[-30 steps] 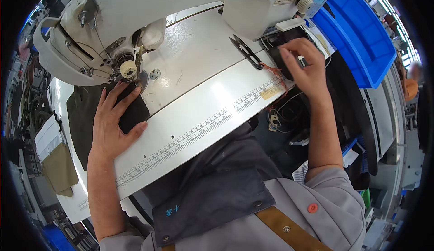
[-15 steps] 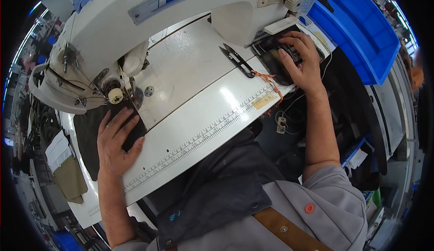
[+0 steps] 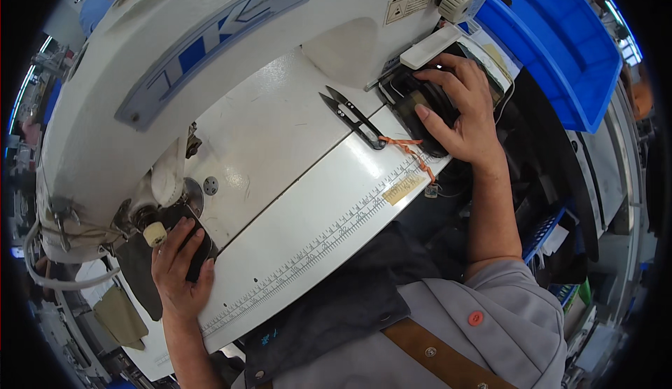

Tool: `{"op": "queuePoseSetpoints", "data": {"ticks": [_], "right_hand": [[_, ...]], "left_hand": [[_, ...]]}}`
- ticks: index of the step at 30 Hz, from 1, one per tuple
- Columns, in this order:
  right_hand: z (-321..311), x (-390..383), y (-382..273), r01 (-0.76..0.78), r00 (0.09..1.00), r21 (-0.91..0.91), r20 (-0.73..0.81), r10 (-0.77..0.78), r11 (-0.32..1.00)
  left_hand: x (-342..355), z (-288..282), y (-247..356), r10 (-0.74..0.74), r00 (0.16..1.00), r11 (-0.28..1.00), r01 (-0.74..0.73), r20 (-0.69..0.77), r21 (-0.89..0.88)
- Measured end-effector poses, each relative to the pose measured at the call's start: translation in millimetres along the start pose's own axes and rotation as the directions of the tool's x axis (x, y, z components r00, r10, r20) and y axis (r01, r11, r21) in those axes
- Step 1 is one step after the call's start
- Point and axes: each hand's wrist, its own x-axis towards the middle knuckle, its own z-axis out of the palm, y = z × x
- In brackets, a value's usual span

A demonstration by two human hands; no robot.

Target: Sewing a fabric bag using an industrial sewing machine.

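Note:
My left hand point(image 3: 180, 277) lies with outstretched fingers on dark cloth point(image 3: 138, 271) at the white sewing machine's point(image 3: 77, 158) needle end. A smaller black piece point(image 3: 199, 263) shows under its fingers, beside the cream round knob point(image 3: 155, 233). The needle itself is hidden. At the right end of the table, my right hand point(image 3: 467, 119) rests over a stack of dark pieces point(image 3: 422, 119), thumb apart from its bent fingers; whether it pinches one cannot be made out. Black thread snips point(image 3: 355, 119) lie left of that stack, with an orange cord point(image 3: 409, 145) tied to their handle.
A printed ruler strip point(image 3: 329, 240) runs along the table's near edge. Beyond my right hand stands a large blue bin point(image 3: 560, 53). An olive cloth piece point(image 3: 120, 319) lies at the table's left end. The machine's arm point(image 3: 231, 46) spans the far side.
The view has shifted, so the machine looks larger and lower at the left. Both hands stay at their places, the left on the cloth and the right on the stack.

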Motion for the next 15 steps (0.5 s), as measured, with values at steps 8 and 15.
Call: {"op": "queuePoseSetpoints", "data": {"ticks": [8,15], "right_hand": [[-0.5,2.1,4.3,0.020,1.000,0.023,0.010,-0.020,1.000],[1.9,0.3,5.0,-0.007,0.999,0.015,0.040,0.006,1.000]], "left_hand": [[1.8,-0.6,-3.3,-0.016,0.999,1.000,0.017,0.035,-0.018],[-3.1,1.2,-6.8,-0.055,0.997,0.998,0.053,0.056,0.031]]}}
